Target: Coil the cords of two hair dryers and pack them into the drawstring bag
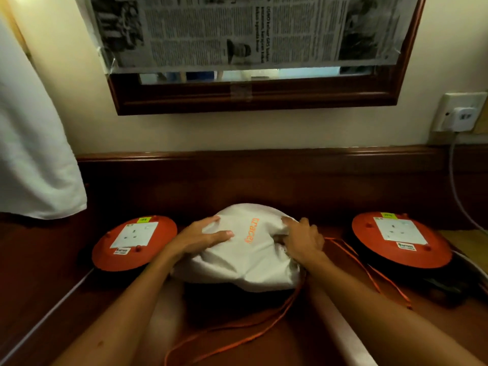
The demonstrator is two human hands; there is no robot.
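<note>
A: What do we find, moving left to right?

B: First an orange cord reel (134,243), then our left hand (203,237), fingers straight, pressing flat on the white drawstring bag (237,257) at the centre of the wooden desk (264,180).

A: And the other hand?

B: Our right hand (301,240) pinches gathered cloth at the bag's right end. The bulging bag lies across us, its mouth rightward, so the right hand sits nearer the orange drawstrings (369,276). Beyond, a second reel (401,239).
</note>
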